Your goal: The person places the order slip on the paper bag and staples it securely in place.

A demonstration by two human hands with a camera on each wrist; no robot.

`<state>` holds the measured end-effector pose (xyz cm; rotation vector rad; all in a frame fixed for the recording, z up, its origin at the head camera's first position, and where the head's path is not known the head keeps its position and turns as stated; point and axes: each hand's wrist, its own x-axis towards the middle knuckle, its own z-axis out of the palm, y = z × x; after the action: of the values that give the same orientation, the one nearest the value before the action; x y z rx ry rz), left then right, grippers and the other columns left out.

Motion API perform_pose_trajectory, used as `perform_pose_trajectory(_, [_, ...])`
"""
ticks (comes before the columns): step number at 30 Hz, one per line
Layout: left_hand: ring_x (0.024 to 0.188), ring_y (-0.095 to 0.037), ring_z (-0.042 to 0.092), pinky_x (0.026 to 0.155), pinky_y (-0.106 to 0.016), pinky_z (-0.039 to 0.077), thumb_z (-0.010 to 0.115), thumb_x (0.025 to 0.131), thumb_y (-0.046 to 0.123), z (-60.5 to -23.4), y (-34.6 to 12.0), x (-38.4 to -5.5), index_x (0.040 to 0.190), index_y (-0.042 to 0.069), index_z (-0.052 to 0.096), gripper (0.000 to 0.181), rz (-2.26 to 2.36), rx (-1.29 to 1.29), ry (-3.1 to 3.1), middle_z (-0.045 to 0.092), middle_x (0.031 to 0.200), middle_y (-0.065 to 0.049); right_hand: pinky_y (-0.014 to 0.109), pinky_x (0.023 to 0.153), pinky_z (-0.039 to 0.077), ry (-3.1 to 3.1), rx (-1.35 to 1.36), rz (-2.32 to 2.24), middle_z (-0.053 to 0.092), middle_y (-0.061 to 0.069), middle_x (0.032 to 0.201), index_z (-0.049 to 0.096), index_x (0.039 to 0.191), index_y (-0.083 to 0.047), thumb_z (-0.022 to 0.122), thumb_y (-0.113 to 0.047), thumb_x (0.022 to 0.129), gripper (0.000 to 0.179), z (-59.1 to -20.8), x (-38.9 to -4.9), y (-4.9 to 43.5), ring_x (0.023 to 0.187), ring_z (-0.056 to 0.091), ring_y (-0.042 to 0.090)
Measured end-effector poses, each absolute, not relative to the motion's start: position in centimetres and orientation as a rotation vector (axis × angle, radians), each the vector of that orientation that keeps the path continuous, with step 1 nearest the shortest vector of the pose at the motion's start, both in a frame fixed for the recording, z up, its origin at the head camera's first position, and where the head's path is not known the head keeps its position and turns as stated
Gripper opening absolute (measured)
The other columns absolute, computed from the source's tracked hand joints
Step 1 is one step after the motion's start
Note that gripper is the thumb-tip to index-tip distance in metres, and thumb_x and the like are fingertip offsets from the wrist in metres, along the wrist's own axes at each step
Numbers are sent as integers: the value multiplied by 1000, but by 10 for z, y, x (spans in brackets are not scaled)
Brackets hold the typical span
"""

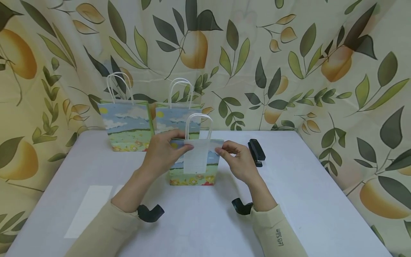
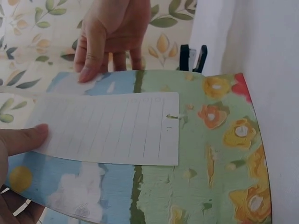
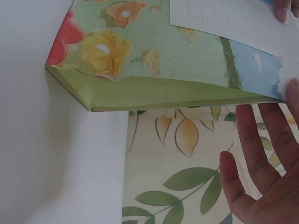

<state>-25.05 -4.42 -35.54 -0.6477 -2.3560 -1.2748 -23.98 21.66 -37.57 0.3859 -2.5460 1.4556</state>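
A small paper gift bag point(image 1: 179, 179) printed with sky, meadow and flowers stands upright at mid-table, white handles up. Against its front lies a white lined paper slip point(image 1: 196, 162), its top near the bag's rim. My left hand point(image 1: 162, 151) pinches the slip and the bag's upper edge, with the thumb on the slip and the fingers behind. At the bag's upper right edge, my right hand point(image 1: 240, 160) pinches the rim between thumb and fingers; in the right wrist view its other fingers point(image 3: 254, 149) spread loosely beside the green side panel point(image 3: 154, 93).
Two matching gift bags, one at the back left point(image 1: 126, 121) and one point(image 1: 163, 119) behind the held bag, stand on the white table. A black stapler point(image 1: 256, 151) lies right of the right hand. White paper point(image 1: 91, 210) lies at the front left, partly under the left forearm.
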Motion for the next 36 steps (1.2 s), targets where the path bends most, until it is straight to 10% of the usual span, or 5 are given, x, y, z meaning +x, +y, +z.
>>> perform_pose_trajectory(16, [94, -20, 77, 73, -32, 56, 88, 83, 21, -356, -45, -249, 104, 10, 79, 26, -1242, -694, -2335, 81, 101, -4, 43, 89, 59, -2434, 354, 1562, 71, 5, 120, 65, 126, -14, 87, -24, 86, 47, -390, -235, 191, 110, 65, 24])
perform_pose_trajectory(26, [93, -16, 77, 70, -27, 55, 89, 81, 20, -356, -43, -250, 105, 12, 79, 28, -1324, -700, -2339, 81, 101, -2, 32, 82, 63, -2393, 221, 1688, 75, 10, 119, 74, 120, -10, 85, -19, 88, 36, -394, -235, 182, 105, 73, 25])
perform_pose_trajectory(36, [58, -16, 49, 53, -26, 41, 88, 84, 28, -362, -57, -263, 111, 20, 81, 29, -1649, -652, -2533, 76, 88, 1, 39, 86, 63, -2417, 150, 1742, 75, 11, 120, 74, 121, -9, 84, -20, 89, 36, -390, -234, 181, 107, 72, 25])
